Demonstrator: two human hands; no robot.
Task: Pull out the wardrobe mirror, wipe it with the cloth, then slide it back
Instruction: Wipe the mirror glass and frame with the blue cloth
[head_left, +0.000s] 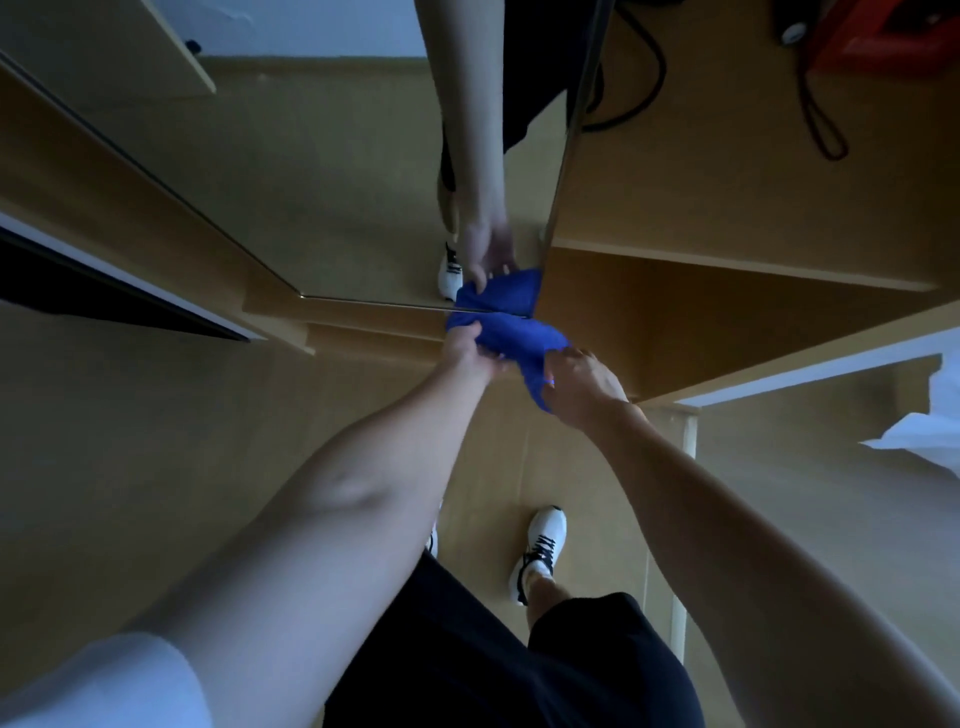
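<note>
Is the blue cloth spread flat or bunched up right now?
Bunched. The blue cloth is crumpled between the left hand and right hand, at the mirror bottom edge.

The scene is dim, with a cool, bluish cast over the forearms and the white sleeve (98, 680) at the lower left. The brightest patches are the pale wall at the top and the white bedding (930, 431) at the right edge. The mirror (322, 171) reflects softly, without hard glare. Shadows are weak and diffuse on the wooden floor (130, 441). The wide lens bends straight lines and stretches the arms toward the corners. Everything looks slightly soft, the blue cloth (511, 332) smeared and lacking texture
</note>
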